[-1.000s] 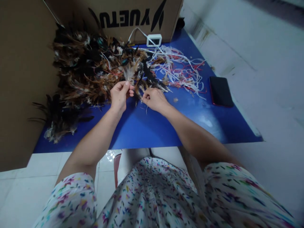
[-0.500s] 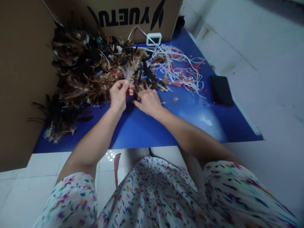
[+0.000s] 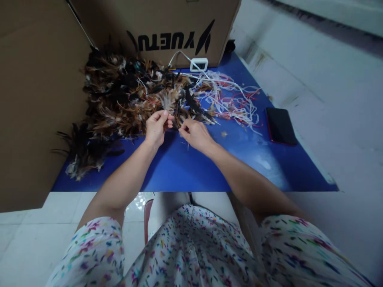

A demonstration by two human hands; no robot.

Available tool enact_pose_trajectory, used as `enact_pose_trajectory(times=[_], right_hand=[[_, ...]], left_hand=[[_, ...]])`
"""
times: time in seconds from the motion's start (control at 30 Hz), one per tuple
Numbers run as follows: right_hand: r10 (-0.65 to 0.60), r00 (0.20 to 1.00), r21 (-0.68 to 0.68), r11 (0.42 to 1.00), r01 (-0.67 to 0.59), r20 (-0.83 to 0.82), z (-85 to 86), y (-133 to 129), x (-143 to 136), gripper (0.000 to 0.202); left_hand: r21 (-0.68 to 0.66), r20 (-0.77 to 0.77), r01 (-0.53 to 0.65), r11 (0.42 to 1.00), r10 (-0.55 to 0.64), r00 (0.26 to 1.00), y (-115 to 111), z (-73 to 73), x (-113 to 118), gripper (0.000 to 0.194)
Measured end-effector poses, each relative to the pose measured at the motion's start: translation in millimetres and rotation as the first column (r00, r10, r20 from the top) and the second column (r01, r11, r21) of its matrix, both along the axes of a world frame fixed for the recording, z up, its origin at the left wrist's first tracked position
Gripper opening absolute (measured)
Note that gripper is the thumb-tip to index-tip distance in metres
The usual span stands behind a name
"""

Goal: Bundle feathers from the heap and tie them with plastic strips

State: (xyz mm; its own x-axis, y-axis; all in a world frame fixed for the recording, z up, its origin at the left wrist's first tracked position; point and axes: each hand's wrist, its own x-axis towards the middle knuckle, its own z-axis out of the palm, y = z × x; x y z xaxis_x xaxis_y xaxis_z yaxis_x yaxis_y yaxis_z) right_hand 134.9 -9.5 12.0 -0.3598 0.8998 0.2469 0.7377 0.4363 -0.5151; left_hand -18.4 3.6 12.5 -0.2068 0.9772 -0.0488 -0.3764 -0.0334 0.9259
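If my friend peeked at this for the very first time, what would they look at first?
Probably the big messy heap of brown and black feathers on the left part of the blue table. At its front edge, the left hand pinches a pale, wispy feather, with the right hand close beside it. Behind stands a cardboard box with big black upside-down letters.
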Motion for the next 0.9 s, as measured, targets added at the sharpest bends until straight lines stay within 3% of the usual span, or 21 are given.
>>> enact_pose_trajectory(times=[0.3, 0.43, 0.6, 0.73, 0.9], right_hand=[[-0.001, 0.985, 0.014, 1.000, 0.003, -0.170, 1.1, 3.6, 8.5, 0.007], [-0.041, 0.946, -0.074, 0.997, 0.018, -0.322, 1.3, 7.1, 13.2, 0.009], [-0.180, 0.792, -0.294, 0.956, 0.001, -0.583, 4.1, 13.7, 14.7, 0.013], [-0.296, 0.616, -0.363, 0.932, 0.018, -0.730, 10.0, 17.8, 16.8, 0.019], [-0.357, 0.453, -0.451, 0.885, -0.116, -0.817, 13.9, 18.1, 20.4, 0.019]], left_hand=[[0.000, -0.006, -0.012, 1.000, 0.012, 1.000, 3.1, 1.6, -3.2, 0.017], [0.011, -0.021, -0.012, 1.000, 0.012, 1.000, 3.5, 0.2, -4.2, 0.018], [-0.012, 0.034, -0.014, 1.000, 0.015, 0.999, 3.0, 0.7, -4.2, 0.014], [-0.054, 0.079, -0.055, 0.997, 0.060, 0.995, 2.5, 2.6, -4.2, 0.016], [-0.062, 0.079, 0.012, 0.998, -0.007, 0.997, -1.1, 2.2, -0.9, 0.015]])
